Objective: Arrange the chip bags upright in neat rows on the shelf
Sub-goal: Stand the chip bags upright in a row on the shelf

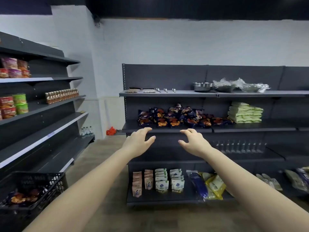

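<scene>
A jumbled heap of dark blue and orange chip bags lies on the second dark shelf straight ahead, most of them flat or tilted. Both my arms stretch toward it. My left hand hovers just below the shelf's front edge, fingers loosely spread, holding nothing. My right hand is level with it a little to the right, also relaxed and empty. Neither hand touches a bag.
A stack of pale green packs sits right of the heap. Bowls and spoons are on the shelf above, pouches on the bottom shelf. A black crate at lower left holds more chip bags. Another shelving unit stands on the left.
</scene>
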`<state>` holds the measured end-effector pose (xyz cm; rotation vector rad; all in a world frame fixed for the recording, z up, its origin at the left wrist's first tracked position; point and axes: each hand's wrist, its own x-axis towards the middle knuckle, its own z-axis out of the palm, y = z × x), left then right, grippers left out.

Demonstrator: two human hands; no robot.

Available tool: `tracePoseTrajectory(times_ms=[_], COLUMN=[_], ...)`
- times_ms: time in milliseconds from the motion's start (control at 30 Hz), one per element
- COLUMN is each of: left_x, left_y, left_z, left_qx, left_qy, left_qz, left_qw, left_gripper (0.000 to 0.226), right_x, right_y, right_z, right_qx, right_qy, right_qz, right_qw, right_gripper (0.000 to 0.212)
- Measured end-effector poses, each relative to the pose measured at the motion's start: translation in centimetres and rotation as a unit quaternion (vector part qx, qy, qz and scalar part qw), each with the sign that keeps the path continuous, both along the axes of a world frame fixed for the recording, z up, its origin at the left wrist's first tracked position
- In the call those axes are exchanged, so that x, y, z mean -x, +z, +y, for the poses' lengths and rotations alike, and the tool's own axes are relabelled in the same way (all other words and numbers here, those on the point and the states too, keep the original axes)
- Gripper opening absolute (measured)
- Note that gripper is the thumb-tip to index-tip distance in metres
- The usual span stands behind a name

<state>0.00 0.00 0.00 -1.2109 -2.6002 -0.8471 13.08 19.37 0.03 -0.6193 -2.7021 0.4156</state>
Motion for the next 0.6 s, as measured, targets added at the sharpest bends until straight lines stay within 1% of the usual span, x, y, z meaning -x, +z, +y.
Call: tracePoseTrajectory(times_ms=[133, 267, 467, 600], left_x=[2.2, 5.8, 13.7, 20.3], left_y=[-1.1, -2.0, -2.9, -2.4], left_z=[2.1, 4.6, 9.1, 12.0], left_qx=[0.039, 0.037, 0.032, 0.032], left_qy=[0.017, 0.016, -0.001, -0.007], left_qz=[-0.006, -0.013, -0.022, -0.021], left_qw=[0.999, 0.999, 0.999, 0.999], left_gripper=[0.05, 0.05, 0.051, 0.05], right_x=[2.2, 6.0, 14.8, 21.8], right_y=[-0.7, -2.0, -3.0, -2.4], right_z=[2.1, 4.3, 7.6, 10.1], right_qx=[0.012, 0.015, 0.02, 0.019], right_qy=[-0.005, -0.001, 0.005, 0.006], right_qz=[-0.008, -0.008, -0.022, -0.008], right_qw=[1.0, 1.0, 1.0, 1.0], right_gripper=[0.054, 0.054, 0.056, 0.056])
